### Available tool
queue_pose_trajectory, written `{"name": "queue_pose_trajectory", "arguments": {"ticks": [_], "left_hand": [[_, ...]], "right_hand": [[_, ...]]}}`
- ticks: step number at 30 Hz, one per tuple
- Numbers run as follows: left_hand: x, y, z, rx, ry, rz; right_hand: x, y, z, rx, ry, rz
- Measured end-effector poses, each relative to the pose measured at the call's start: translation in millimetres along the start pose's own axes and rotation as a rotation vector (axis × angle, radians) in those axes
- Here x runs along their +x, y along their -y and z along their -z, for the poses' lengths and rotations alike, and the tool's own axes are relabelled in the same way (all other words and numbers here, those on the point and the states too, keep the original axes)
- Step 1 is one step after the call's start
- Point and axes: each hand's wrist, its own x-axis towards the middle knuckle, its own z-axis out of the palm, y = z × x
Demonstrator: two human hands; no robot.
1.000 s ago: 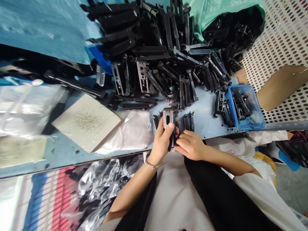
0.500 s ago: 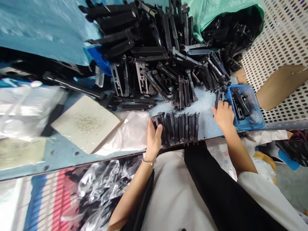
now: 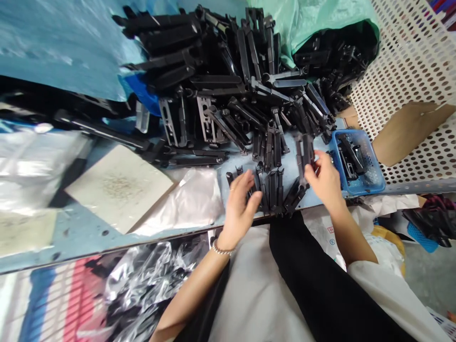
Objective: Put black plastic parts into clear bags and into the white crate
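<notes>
Right hand [image 3: 325, 183] pinching blurred dark parts [image 3: 307, 151], right of centre; left hand [image 3: 240, 204] half-spread over narrow glossy black pieces [image 3: 273, 192] lined up at centre, grip unclear. Blue spotted worktop [image 3: 81, 232]: crinkly clear plastic [image 3: 188, 199], flat off-white board [image 3: 121, 187] at left, blue plastic basket [image 3: 363, 189] right. Perforated whitish panel [image 3: 420, 57] upper right.

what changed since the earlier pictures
The bare right hand moved left from beside the blue plastic basket, carrying at least one slim black part. The left hand shifted right over the row of narrow black parts, whose right end now has tilted ones. Basket and big heap of black parts stayed.
</notes>
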Motion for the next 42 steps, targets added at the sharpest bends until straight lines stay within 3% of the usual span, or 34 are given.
{"name": "queue_pose_trajectory", "arguments": {"ticks": [4,7,9,11,15,18,21,24,26,29,32,34,36,39,42], "left_hand": [[14.2,-26.0,-23.1,-0.467,0.123,0.308],[16.8,-37.8,-17.1,-0.598,0.250,0.516],[13.4,-42.9,-10.7,-0.633,0.339,0.563],[8.1,-45.5,-8.6,-0.615,0.372,0.581],[1.9,-42.9,-14.9,-0.529,0.265,0.540],[7.6,-37.1,-12.9,-0.620,0.180,0.613],[18.1,-34.2,-3.3,-0.700,0.088,0.681],[23.2,-35.9,-1.9,-0.735,0.132,0.720],[20.1,-37.1,-7.3,-0.725,0.123,0.694],[10.1,-33.4,-9.4,-0.592,-0.033,0.484],[5.2,-19.8,12.5,-0.386,-0.130,0.299],[6.9,-6.2,34.8,-0.289,-0.187,0.333],[10.8,8.4,50.0,-0.251,-0.248,0.464],[17.5,26.7,46.3,-0.319,-0.264,0.643],[21.9,34.9,31.9,-0.464,-0.249,0.678]], "right_hand": [[-40.1,51.0,3.5,0.228,0.206,0.488],[-32.3,55.3,4.8,0.232,0.148,0.582],[-16.5,50.0,2.0,0.123,0.078,0.607],[-0.5,45.3,-5.4,0.065,0.111,0.657],[17.8,44.4,-23.6,0.259,0.224,0.617],[12.8,48.9,-26.4,0.411,0.290,0.512],[-9.9,55.5,-22.4,0.326,0.318,0.679],[-39.2,63.4,-25.1,0.131,0.418,0.874],[-54.8,67.9,-31.9,0.091,0.479,0.818],[-67.8,67.6,-38.9,0.221,0.565,0.596],[-70.9,49.4,-32.0,0.288,0.605,0.368],[-68.8,25.1,-25.0,0.119,0.515,0.170],[-62.8,-4.5,-24.9,-0.090,0.370,0.007],[-45.4,-41.4,-41.7,-0.098,0.286,0.050],[-21.2,-52.4,-55.8,-0.073,0.299,0.137]]}}
